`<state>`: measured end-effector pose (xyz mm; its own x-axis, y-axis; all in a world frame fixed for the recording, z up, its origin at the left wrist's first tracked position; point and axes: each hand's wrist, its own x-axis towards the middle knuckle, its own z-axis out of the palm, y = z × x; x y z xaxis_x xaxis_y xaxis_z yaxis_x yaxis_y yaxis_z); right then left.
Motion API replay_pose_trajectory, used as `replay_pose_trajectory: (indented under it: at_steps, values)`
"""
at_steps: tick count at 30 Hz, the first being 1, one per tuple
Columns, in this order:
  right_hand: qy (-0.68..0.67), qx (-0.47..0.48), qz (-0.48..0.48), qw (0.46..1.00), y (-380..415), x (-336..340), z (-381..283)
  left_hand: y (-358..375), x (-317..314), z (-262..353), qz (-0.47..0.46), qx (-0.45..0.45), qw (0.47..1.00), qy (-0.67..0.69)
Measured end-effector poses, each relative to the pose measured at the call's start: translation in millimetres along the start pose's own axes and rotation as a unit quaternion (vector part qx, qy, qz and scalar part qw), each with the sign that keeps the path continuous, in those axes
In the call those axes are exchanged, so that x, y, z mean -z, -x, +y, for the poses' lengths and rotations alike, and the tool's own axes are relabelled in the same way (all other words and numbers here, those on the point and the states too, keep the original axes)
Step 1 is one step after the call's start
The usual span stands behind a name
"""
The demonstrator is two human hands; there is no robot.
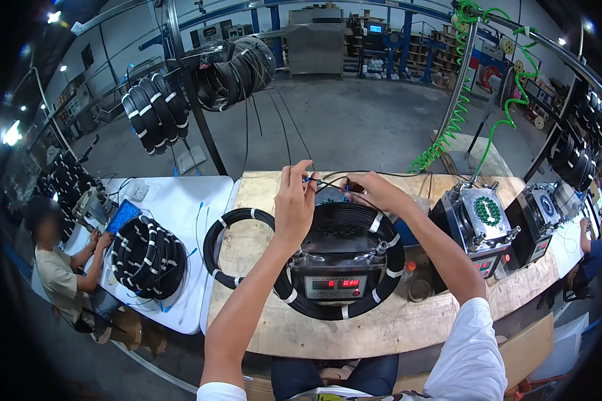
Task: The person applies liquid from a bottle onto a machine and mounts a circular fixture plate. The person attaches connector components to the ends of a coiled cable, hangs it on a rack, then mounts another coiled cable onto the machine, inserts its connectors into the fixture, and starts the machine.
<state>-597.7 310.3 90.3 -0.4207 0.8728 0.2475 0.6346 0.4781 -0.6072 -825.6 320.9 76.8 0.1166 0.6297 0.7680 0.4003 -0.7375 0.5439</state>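
Observation:
My left hand (295,200) is raised over the machine, its fingers pinched on a thin black cable (329,182) with a bit of blue at the fingertips. Level with it, my right hand (376,192) has its fingers closed on the cable too; another blue tip shows beside them. Below both hands, a large coil of black cable (393,248) bound with white tape lies around a metal machine (334,266) with a red digital display. A second black coil (215,257) lies to its left. The fingertips hide the small cable ends.
Two similar machines (483,212) (540,206) stand right on the wooden table (261,334). A small jar (419,289) sits near the coil. At left, a co-worker (63,260) works at a white table (180,321) bearing stacked coils (148,257). Cable bundles (231,73) hang from a rack; green air hoses (456,113) hang at right.

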Motion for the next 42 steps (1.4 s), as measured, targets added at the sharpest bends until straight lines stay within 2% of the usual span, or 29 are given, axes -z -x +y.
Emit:
replay_pose_trajectory:
  at_steps: [7,10,12,16,24,27,28,30,31,33,34,35,38,39,42]
  values:
    - [0.004,0.006,0.008,1.000,-1.5,1.3,8.1,1.3,-2.3,-6.1,0.003,0.016,0.999,0.030]
    - [0.032,-0.030,-0.018,0.999,0.0,3.5,6.9,1.0,-3.1,-10.0,0.000,0.018,0.999,0.052]
    - [-0.004,-0.013,0.001,1.000,1.3,0.9,10.2,1.3,-4.6,-12.8,0.000,0.024,0.996,0.089]
    - [-0.048,0.011,0.006,0.999,-1.4,-6.8,27.0,0.2,-2.7,-15.1,-0.038,0.064,0.992,0.105]
    - [-0.034,-0.023,-0.031,0.999,-7.4,-7.5,33.9,-2.3,-4.8,-18.4,-0.058,0.127,0.970,0.201]
    - [-0.024,-0.019,-0.048,0.998,-8.5,-3.1,37.8,-4.7,-6.7,-29.7,-0.111,0.157,0.962,0.194]
    - [-0.025,-0.017,-0.055,0.998,-6.7,-2.6,38.2,-6.6,-7.9,-33.8,-0.143,0.191,0.944,0.229]
    - [-0.229,-0.093,0.019,0.969,7.2,-2.9,35.1,-15.6,-7.8,-39.4,-0.199,0.258,0.898,0.297]
    - [-0.329,-0.128,0.055,0.934,12.5,-6.9,30.8,-18.6,-7.0,-41.2,-0.228,0.247,0.903,0.267]
    - [-0.230,-0.054,0.231,0.944,23.2,-17.2,14.5,-27.9,-5.0,-44.1,-0.283,0.223,0.910,0.206]
    - [-0.177,-0.017,0.316,0.932,32.6,-22.1,-0.1,-34.5,-0.8,-39.7,-0.306,0.214,0.907,0.192]
    - [-0.108,-0.054,0.412,0.903,43.0,-28.7,-37.4,-40.5,5.5,-32.1,-0.331,0.206,0.903,0.178]
    - [0.045,0.013,0.481,0.876,62.4,-55.1,-67.8,-44.4,1.2,-42.8,-0.379,0.163,0.893,0.181]
    - [0.046,0.010,0.461,0.886,64.7,-62.4,-61.6,-43.9,-3.6,-52.8,-0.390,0.144,0.890,0.188]
    - [0.212,-0.044,0.426,0.879,71.8,-69.4,-59.2,-36.6,-11.7,-77.4,-0.408,0.103,0.868,0.263]
